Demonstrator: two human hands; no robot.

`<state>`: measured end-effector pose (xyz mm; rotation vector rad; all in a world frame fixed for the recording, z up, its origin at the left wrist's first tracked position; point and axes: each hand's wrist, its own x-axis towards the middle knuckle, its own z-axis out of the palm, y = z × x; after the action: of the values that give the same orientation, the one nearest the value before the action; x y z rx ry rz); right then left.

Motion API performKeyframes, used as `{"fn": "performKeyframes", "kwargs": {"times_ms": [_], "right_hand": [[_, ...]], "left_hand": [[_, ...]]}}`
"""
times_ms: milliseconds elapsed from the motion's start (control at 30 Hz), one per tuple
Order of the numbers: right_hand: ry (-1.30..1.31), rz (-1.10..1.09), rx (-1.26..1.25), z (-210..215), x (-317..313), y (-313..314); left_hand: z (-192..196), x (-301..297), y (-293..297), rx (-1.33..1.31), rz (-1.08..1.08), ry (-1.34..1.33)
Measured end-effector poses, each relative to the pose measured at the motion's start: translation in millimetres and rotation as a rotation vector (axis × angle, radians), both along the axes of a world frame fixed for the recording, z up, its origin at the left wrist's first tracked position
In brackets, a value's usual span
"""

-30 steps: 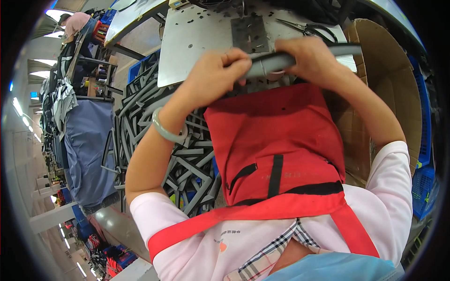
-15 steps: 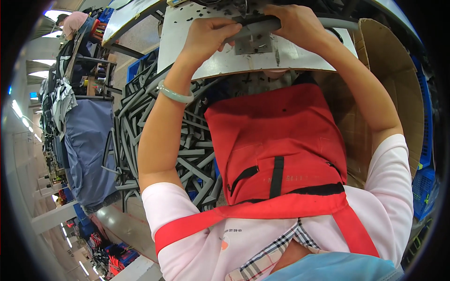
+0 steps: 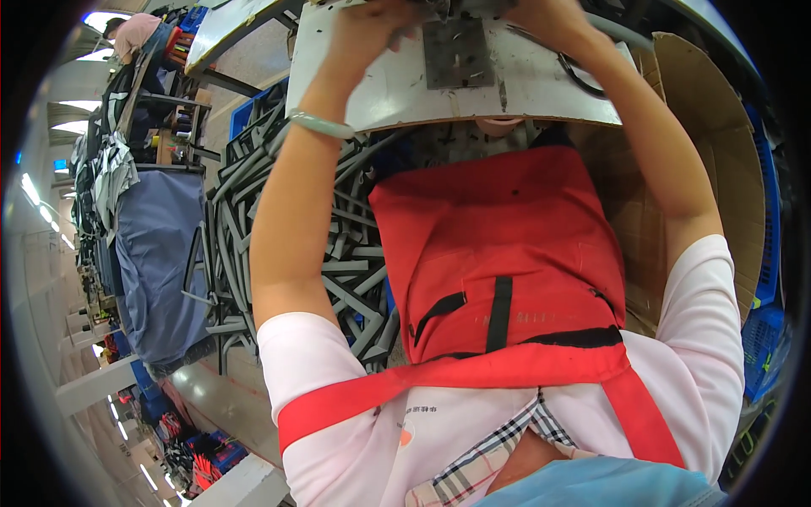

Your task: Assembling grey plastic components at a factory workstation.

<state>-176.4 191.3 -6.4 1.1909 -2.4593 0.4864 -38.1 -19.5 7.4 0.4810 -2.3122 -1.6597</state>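
At the top edge of the picture, my left hand (image 3: pixel 368 32) is over the white work table (image 3: pixel 372 101). Its blurred fingers curl in beside something dark that I cannot make out. My right hand (image 3: pixel 553 24) is across from it, with its fingers smeared and partly cut off by the edge. Between and below the hands, a square dark metal plate (image 3: pixel 459 55) is set in the tabletop. A dark looped tool, perhaps scissors (image 3: pixel 579 82), lies by my right wrist.
A heap of grey foam-like strips (image 3: pixel 351 279) is left of my red apron (image 3: pixel 507 228). An open cardboard box (image 3: pixel 710 127) stands at the right, with blue crates (image 3: pixel 764 338) beyond it. Blue-grey cloth (image 3: pixel 160 262) covers something at the left, and another person (image 3: pixel 138 38) is far off.
Both hands have moved up and away from me, off the metal plate. The grey strip they held over it no longer shows clearly, and the plate is uncovered.
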Motion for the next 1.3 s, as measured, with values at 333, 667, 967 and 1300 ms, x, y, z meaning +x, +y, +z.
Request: {"fn": "performKeyframes", "kwargs": {"times_ms": [333,667,967,1300], "right_hand": [[-0.122,0.87,0.151,-43.9,198.8,8.8],[0.027,0.662,0.004,-58.1,135.7,14.8],[-0.181,0.533,0.139,3.4,124.4,48.4],[-0.223,0.408,0.185,21.9,85.2,47.2]], "left_hand": [[-19.1,44.7,100.6,-0.471,-0.344,0.155],[-26.9,93.8,114.9,-0.719,0.054,0.694],[-94.8,146.8,65.4,-0.225,-0.092,0.186],[-8.4,117.9,53.1,0.108,-0.198,-0.075]]}}
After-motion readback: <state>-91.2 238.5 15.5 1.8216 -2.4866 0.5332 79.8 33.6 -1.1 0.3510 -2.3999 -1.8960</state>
